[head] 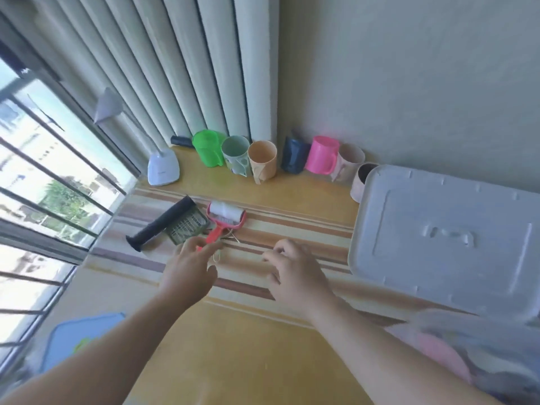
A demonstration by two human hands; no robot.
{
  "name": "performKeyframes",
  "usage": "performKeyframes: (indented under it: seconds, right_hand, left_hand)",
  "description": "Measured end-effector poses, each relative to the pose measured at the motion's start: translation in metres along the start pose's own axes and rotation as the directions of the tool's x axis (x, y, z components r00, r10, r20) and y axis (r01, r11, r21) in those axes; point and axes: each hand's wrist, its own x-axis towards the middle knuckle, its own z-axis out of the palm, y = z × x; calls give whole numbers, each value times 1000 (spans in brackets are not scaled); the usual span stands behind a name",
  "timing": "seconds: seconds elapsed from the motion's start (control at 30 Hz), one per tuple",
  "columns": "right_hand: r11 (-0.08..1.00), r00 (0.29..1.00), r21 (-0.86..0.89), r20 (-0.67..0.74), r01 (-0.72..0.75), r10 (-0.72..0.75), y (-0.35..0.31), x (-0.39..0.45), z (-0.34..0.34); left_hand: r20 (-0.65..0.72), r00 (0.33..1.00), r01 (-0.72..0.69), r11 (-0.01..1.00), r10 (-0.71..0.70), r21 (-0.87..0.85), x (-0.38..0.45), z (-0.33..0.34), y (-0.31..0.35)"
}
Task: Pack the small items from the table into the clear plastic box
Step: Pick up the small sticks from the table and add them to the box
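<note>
Striped cloth covers the middle of the yellow surface [239,340], with a row of cups along the wall behind it and the clear plastic box [444,244], lid on, at the right edge. On the cloth lies a red lint roller [223,222], its white roll toward the wall and its handle running back toward the person, so the long axis points roughly at the left hand [191,266]. That hand is the nearer one: its fingers are spread and loosely bent over the handle's end, and whether they touch it I cannot tell (motion blur hides the contact). Just left of the roller sit a dark tube [162,223] and a small mesh-fronted item [187,226]. The right hand [295,271] hovers apart to the right, fingers relaxed and holding nothing, between roller and box
</note>
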Motion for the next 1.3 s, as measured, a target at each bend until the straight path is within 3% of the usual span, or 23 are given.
performKeyframes:
  seconds: [0.13, 0.37, 0.47, 0.53, 0.6, 0.63, 0.7, 0.77, 0.83, 1.0, 1.13, 1.2, 1.3]
  right_hand:
    - [990, 951, -21, 274, -143, 143, -26, 61, 31]
    - [853, 844, 232, 403, -469, 354, -32, 102, 67]
    - [733, 822, 389, 381, -558, 423, -28, 107, 73]
    - [572, 759, 500, 382, -650, 528, -16, 104, 75]
    - [450, 691, 550, 383, -704, 613, 6, 93, 78]
    - [418, 663, 549, 384, -723, 642, 17, 85, 77]
    - [396, 635, 537, 387, -745, 669, 34, 69, 75]
    - [419, 635, 511, 383, -750, 671, 44, 55, 75]
    - [442, 640, 495, 364, -748, 676, 45, 43, 74]
    - [532, 706, 471, 377, -704, 600, 33, 22, 70]
    - [758, 724, 153, 462, -634, 512, 27, 5, 64]
    - [809, 714, 15, 479, -588, 511, 24, -6, 57]
    - [840, 756, 2, 438, -542, 487, 18, -28, 35]
  left_hand:
    - [160, 987, 31, 998, -21, -62, 49, 11, -31]
    - [221, 959, 226, 950, -178, -218, 76, 34, -12]
    - [246, 969, 97, 944, -17, -316, 62, 48, 9]
    - [321, 928, -55, 924, 187, -379, 48, 51, 16]
    - [331, 902, -156, 922, 279, -354, 46, 55, 6]
    - [289, 926, -153, 941, 244, -302, 51, 59, -2]
    - [198, 980, 11, 975, 34, -223, 66, 59, -14]
    - [170, 971, 205, 951, -167, -232, 82, 54, -17]
    - [194, 956, 262, 941, -222, -214, 93, 53, -12]
    - [226, 954, 243, 952, -199, -187, 88, 61, 7]
    - [306, 938, 229, 954, -164, -191, 38, 72, 17]
    - [342, 927, 248, 935, -153, -254, 3, 75, 18]
    - [342, 933, 246, 892, -112, -379, -42, 69, 24]
